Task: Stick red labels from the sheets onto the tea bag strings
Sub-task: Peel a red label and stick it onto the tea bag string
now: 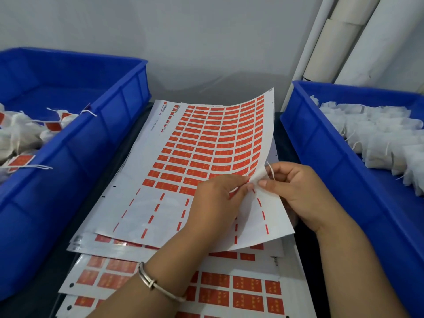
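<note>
Pinched between thumb and fingertips of the right hand [296,191] was the lifted right edge of the top label sheet [206,157], and a white tea bag string [270,171] looped up through the same fingers. Against that edge the left hand [215,200] was set, its thumb and forefinger closed at a red label [245,180] in the lowest remaining row; whether the label had been freed from the backing could not be told. The sheet was bowed upward over a stack of further sheets [206,288].

Unlabelled tea bags [378,143] were heaped in the blue bin on the right [321,157]; finished, tagged ones [23,134] lay in the blue bin on the left [91,145].

Trouble could be expected from the peel itself: with the sheet curled and gripped so near the label, the sticker might be creased or folded onto itself, or stuck to a fingertip. The string, being thin and loosely held, might be let slip, so that the label would be closed off-centre or onto nothing.
</note>
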Action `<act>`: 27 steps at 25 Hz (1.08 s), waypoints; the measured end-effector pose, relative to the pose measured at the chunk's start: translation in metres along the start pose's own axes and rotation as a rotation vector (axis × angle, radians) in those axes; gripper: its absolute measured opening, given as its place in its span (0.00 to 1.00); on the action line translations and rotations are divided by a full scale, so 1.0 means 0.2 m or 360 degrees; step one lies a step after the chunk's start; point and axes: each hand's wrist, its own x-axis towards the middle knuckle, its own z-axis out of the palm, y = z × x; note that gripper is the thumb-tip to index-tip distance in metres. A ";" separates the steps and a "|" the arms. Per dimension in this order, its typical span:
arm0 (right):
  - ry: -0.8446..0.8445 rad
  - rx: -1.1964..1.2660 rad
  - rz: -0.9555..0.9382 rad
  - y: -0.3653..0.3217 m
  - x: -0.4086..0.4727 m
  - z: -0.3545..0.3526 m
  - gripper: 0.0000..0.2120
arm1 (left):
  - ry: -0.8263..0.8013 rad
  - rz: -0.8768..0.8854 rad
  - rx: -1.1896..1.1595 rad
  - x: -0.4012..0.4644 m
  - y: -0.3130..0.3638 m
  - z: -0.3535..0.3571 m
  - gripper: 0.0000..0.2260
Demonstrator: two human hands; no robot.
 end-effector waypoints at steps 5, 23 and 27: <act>0.0021 -0.0038 -0.0012 0.00 0.00 0.01 0.06 | 0.0046 0.0332 0.0402 0.01 0.00 -0.03 0.12; 0.0063 -0.0030 0.0090 -0.01 0.00 -0.02 0.06 | 0.0153 -0.0750 -0.0600 0.08 0.00 0.01 0.08; 0.0182 -0.0051 0.0094 -0.01 -0.01 -0.02 0.07 | 0.0200 -0.1026 -0.1029 0.10 -0.03 0.00 0.08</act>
